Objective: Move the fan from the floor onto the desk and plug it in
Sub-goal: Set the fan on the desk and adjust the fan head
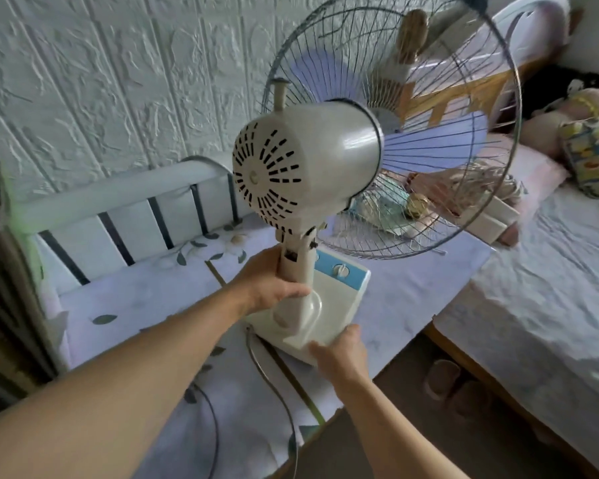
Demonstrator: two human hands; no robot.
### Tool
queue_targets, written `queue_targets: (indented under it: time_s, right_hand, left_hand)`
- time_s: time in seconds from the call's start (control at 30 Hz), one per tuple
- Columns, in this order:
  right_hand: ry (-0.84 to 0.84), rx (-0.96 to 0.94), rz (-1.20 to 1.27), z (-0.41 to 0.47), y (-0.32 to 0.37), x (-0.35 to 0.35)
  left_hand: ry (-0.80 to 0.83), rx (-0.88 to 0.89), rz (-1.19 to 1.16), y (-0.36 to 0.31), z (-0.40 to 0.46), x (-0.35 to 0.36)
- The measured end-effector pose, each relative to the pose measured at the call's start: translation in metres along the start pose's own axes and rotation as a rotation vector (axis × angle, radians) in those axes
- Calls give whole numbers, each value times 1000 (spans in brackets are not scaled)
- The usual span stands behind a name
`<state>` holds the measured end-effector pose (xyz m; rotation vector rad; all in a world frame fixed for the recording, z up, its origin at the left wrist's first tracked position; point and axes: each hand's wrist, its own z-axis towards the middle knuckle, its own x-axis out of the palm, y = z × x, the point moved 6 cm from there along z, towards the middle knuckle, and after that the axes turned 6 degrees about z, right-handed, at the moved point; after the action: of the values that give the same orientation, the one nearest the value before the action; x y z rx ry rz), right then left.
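**A:** Head view. Where is the fan (pixel 312 188), and how is it held?

**B:** It stands at the centre of the frame, its base (pixel 312 316) on or just above the counter (pixel 412 292), which is covered with a leaf-print cloth; whether the base bears its full weight cannot be told. The left hand (pixel 274 281) is wrapped around the neck below the motor housing, fingers clenched on it. The right hand (pixel 339 350), at lower centre, grasps the near corner of the base, thumb on top.

**A:** Which step is this?

**B:** Judged from the layout, the placing step: the fan is off the floor and being settled on the counter. The plugging-in is not yet done.

**A:** Where is the cord (pixel 274 385)?

**B:** It leaves the back of the base and trails toward the lower edge of the frame; its plug is out of view.

**A:** What does the next move call for?

**B:** Probably seating the base flat and well in from the counter's edge, beside the bed (pixel 533 288) at right, then letting go, following the cord to its plug and finding a socket. None shows here.
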<state>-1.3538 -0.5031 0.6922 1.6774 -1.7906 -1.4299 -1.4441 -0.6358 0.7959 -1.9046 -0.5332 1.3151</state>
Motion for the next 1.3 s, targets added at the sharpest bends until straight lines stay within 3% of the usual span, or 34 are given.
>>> queue_targets:
  time_s: [0.17,0.3,0.5,0.67,0.87,1.07,1.3]
  right_hand:
    - [-131,-107,-75,50,23,-45]
    - [-65,-258,-158,108,53,-56]
    - [45,-271,48,143,58,-51]
    - [-12,-239,10,137,48,-60]
    - [-154,-191,84,113,25,-75]
    - [-304,-214,-15,91,1,-85]
    - [-422,-155,-64,67,-12,-77]
  left_hand:
    - [-387,-120,18,17,-24,27]
    - [-650,-165,41,25,-30,48]
    - [-706,-128,69,26,-26,47]
    - [-616,-118,57,26,-18,38]
    - [-386,-58,24,35,11,26]
    - [-123,56,98,25,43,14]
    - [-22,102,152,16,65,1]
